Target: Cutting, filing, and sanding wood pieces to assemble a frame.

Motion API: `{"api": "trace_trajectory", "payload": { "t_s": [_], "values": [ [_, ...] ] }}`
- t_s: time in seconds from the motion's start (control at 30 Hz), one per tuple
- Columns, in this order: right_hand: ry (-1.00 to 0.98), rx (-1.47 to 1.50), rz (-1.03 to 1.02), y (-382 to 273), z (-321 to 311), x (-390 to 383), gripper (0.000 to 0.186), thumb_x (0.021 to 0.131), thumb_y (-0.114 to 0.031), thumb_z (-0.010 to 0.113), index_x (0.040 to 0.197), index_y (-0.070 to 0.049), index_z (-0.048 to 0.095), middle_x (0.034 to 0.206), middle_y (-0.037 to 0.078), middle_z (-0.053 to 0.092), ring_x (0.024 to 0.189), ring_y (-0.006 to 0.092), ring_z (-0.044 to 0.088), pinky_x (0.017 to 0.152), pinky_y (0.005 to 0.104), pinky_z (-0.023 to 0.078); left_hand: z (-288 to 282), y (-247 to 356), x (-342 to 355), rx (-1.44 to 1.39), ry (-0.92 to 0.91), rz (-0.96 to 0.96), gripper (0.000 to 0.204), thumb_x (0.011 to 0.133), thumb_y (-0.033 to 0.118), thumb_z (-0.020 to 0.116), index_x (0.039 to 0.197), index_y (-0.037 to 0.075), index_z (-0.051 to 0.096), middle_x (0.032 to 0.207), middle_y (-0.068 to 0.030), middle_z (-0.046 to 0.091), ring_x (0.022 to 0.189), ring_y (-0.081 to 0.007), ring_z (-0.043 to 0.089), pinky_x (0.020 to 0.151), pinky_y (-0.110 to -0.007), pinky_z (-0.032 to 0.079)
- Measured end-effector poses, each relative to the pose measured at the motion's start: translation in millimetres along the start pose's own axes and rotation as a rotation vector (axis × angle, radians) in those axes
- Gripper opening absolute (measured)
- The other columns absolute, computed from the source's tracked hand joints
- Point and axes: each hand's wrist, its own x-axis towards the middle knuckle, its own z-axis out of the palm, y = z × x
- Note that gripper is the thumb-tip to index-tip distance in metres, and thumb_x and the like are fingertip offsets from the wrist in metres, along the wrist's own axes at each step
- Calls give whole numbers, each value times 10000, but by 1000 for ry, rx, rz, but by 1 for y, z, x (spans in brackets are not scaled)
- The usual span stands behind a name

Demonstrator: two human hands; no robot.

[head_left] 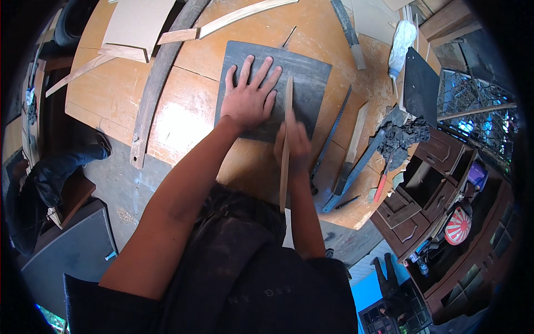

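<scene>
A dark grey rectangular sheet (pixel 308 72) with pale dusty marks lies on the wooden table. My left hand (pixel 249 100) presses flat on its left half, fingers spread. In my right hand (pixel 298 143), closed and slightly blurred by motion, is a thin wooden strip (pixel 285 181). The strip stands on its narrow edge over the right half of the sheet. Its near end reaches past the table edge to my body. A slim, dark pointed stick (pixel 289 37) lies just beyond the sheet's far edge.
Right of the sheet lie a long thin blade (pixel 335 125), a wooden bar (pixel 356 133), a steel ruler (pixel 356 175), a red-handled tool (pixel 381 186) and crumpled black plastic (pixel 401 139). A weathered curved plank (pixel 158 83) crosses the left side. Another person's leg (pixel 69 167) is at far left.
</scene>
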Motion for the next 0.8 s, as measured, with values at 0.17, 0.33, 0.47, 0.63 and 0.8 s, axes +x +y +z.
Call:
{"api": "trace_trajectory", "payload": {
  "t_s": [0.17, 0.33, 0.47, 0.63, 0.8],
  "values": [
    [-12, 1, 54, -12, 5, 1, 449, 905, 21, 642, 1347, 52, 572, 848, 163, 608, 675, 268, 633, 600, 389, 533, 5, -7, -5, -15, 15, -8, 547, 1033, 402, 388, 1563, 276, 341, 1655, -8, 261, 1522, -327, 205, 1193, -611, 117],
    [20, 50, 64, -23, -19, -54, 345, 943, -35, 606, 1275, 55, 602, 849, 171, 589, 659, 301, 615, 581, 376, 520, 2, 0, -2, -30, 20, -1, 546, 1028, 401, 398, 1558, 279, 352, 1651, -7, 269, 1520, -326, 209, 1189, -616, 119],
    [44, -80, -46, 0, 9, 13, 364, 918, -9, 633, 1276, 52, 608, 837, 164, 606, 658, 294, 622, 586, 365, 528, 10, -1, -1, -32, 36, -3, 551, 1023, 403, 409, 1557, 280, 355, 1650, -3, 272, 1519, -326, 211, 1189, -614, 120],
    [38, 1, -8, -13, 2, -18, 337, 929, -17, 619, 1260, 44, 623, 850, 167, 613, 629, 293, 615, 580, 376, 536, 7, -4, -1, -36, 30, -29, 552, 1022, 405, 408, 1557, 282, 355, 1651, 0, 270, 1520, -323, 209, 1190, -611, 116],
    [7, 3, 88, -23, -13, -41, 338, 940, -26, 607, 1270, 44, 617, 851, 172, 615, 642, 307, 620, 584, 381, 537, 1, 0, 1, -28, 11, -12, 553, 1023, 413, 402, 1559, 281, 352, 1656, -1, 256, 1523, -316, 202, 1195, -605, 112]
  ]
}}
